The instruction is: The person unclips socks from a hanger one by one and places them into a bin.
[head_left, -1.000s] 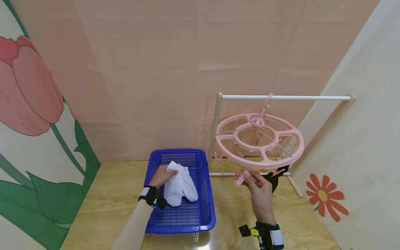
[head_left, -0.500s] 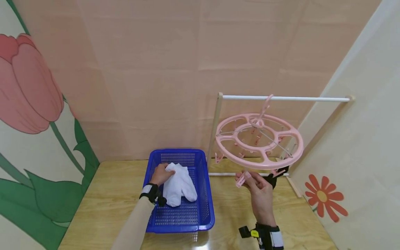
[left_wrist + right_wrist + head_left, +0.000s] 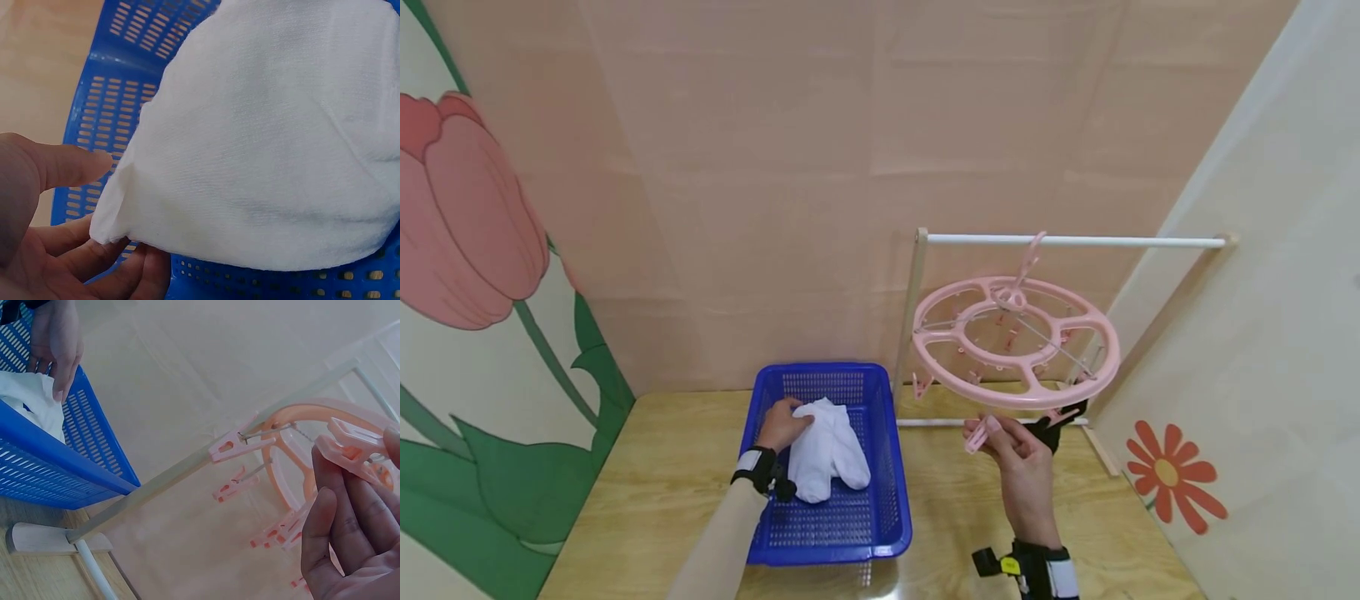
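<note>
My left hand (image 3: 783,423) is over the blue plastic basket (image 3: 895,533), at the upper left edge of a white knitted cloth (image 3: 827,450) that looks like socks. In the left wrist view the thumb (image 3: 81,164) stands apart from the cloth, while the other fingers lie under its corner. My right hand (image 3: 1026,475) pinches a pink clothespin (image 3: 976,437) between thumb and fingers, below the front rim of a round pink clip hanger (image 3: 1037,396). In the right wrist view this clothespin (image 3: 350,447) is near the fingertips, with no cloth in it.
The hanger hooks over a white rod (image 3: 1135,242) on a wooden-sided rack (image 3: 910,321). Other pink clothespins (image 3: 234,447) dangle from its ring. Something black (image 3: 1063,423) hangs behind my right hand. The basket stands on a wooden table (image 3: 677,467) before a beige backdrop.
My left hand has shifted slightly left and down, and the white cloth's upper corner has sunk lower in the basket. My right hand keeps its pinch on the clothespin.
</note>
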The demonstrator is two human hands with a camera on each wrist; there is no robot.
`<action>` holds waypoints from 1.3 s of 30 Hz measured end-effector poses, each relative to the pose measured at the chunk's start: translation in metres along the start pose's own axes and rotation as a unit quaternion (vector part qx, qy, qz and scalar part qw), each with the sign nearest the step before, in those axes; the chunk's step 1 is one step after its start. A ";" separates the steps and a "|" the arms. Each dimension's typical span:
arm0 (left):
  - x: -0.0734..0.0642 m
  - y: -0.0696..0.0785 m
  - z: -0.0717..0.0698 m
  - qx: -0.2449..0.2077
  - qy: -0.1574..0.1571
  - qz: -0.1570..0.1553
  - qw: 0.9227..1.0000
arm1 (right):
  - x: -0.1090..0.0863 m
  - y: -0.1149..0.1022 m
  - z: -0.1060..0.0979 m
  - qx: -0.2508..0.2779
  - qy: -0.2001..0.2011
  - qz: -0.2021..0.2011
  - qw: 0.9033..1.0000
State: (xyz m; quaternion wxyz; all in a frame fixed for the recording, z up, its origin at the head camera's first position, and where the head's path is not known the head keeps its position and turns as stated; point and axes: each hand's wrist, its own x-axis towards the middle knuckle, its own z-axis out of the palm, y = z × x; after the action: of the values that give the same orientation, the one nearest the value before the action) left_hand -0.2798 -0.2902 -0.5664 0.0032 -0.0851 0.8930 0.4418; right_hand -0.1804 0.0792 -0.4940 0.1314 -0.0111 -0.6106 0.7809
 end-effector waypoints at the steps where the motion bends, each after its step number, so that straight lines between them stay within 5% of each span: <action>1: 0.000 -0.001 0.000 0.003 -0.003 -0.004 1.000 | 0.000 0.000 0.000 -0.002 0.002 0.003 1.000; 13: -0.007 -0.002 0.007 0.057 -0.021 -0.005 0.998 | -0.002 0.001 -0.001 -0.007 0.009 0.012 1.000; 21: -0.010 0.005 0.010 0.047 0.008 0.022 0.999 | -0.005 0.001 -0.002 0.003 0.004 0.011 1.000; 29: -0.021 0.050 -0.004 0.022 0.059 0.128 0.990 | -0.004 -0.001 -0.002 0.015 0.004 0.032 0.999; 39: -0.062 0.139 -0.022 -0.059 0.133 0.266 0.953 | -0.002 -0.001 0.000 0.033 -0.002 0.036 0.999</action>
State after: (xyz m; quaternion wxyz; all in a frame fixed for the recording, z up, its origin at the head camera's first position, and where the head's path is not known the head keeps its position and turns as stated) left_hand -0.2384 -0.2153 -0.4386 -0.2380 0.0971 0.8479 0.4636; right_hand -0.1783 0.0793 -0.4931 0.1021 -0.0271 -0.5840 0.8049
